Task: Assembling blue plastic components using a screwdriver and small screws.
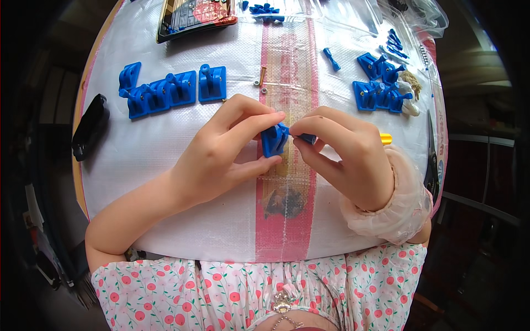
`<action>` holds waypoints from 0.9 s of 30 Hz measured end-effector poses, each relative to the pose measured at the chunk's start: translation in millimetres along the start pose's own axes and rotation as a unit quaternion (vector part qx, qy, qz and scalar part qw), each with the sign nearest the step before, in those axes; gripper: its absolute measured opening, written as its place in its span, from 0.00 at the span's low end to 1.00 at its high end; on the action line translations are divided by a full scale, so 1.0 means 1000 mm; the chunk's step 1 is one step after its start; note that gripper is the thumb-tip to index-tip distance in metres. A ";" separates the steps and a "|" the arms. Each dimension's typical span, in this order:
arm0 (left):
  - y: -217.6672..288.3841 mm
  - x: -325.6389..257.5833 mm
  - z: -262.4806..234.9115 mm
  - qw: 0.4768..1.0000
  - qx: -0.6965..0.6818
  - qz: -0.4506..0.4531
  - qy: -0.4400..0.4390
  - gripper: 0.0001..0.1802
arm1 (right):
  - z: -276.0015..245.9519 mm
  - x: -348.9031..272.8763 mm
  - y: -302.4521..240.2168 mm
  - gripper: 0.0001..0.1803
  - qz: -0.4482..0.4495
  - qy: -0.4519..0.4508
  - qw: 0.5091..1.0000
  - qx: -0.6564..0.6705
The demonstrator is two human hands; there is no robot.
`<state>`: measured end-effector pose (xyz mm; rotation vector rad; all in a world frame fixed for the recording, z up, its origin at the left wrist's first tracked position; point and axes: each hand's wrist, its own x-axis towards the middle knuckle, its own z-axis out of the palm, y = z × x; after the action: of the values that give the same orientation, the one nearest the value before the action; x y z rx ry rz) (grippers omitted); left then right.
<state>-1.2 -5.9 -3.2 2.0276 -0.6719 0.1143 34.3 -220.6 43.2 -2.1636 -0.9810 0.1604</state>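
My left hand [223, 146] pinches a small blue plastic bracket [273, 140] between thumb and fingers over the middle of the table. My right hand [345, 154] grips a blue handled tool [306, 138] whose tip meets the bracket; a yellow end [386, 138] sticks out past the hand's far side. Both hands touch at the bracket, above the pink stripe of the white woven table cover [165, 143].
A row of assembled blue brackets [165, 91] lies at the back left, more blue brackets [381, 83] at the back right. A brass screw [262, 74] and small nuts lie on the stripe. A black object [89, 127] sits at the left edge, scissors [432, 160] at the right edge, a tray [193, 16] at the back.
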 end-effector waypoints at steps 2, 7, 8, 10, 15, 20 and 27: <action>-0.003 -0.001 0.001 1.000 0.013 0.011 0.002 0.28 | 0.002 0.000 0.003 0.09 0.006 0.002 1.000 0.023; -0.003 0.000 -0.001 1.000 0.008 -0.001 -0.008 0.29 | 0.005 0.000 0.012 0.09 0.012 0.020 0.996 0.085; -0.003 0.000 0.000 1.000 0.001 -0.006 -0.009 0.29 | 0.005 0.000 0.012 0.09 0.015 0.021 0.996 0.085; -0.002 -0.001 -0.001 1.000 -0.004 -0.014 -0.010 0.29 | 0.004 0.000 0.013 0.09 0.020 0.024 0.996 0.088; -0.001 0.000 -0.003 1.000 -0.005 -0.009 -0.018 0.25 | 0.005 0.001 0.011 0.09 0.006 0.021 0.997 0.077; -0.001 0.001 -0.005 1.000 0.009 -0.002 -0.026 0.25 | 0.005 0.001 0.009 0.08 -0.027 0.016 0.999 0.016; 0.002 0.001 -0.005 0.999 0.004 -0.012 -0.045 0.25 | -0.005 0.005 0.003 0.08 -0.062 -0.044 0.995 -0.061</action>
<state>-0.1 -2.6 1.2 2.0575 -0.7033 0.0107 41.9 -221.1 45.6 -2.2132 -1.2000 0.1408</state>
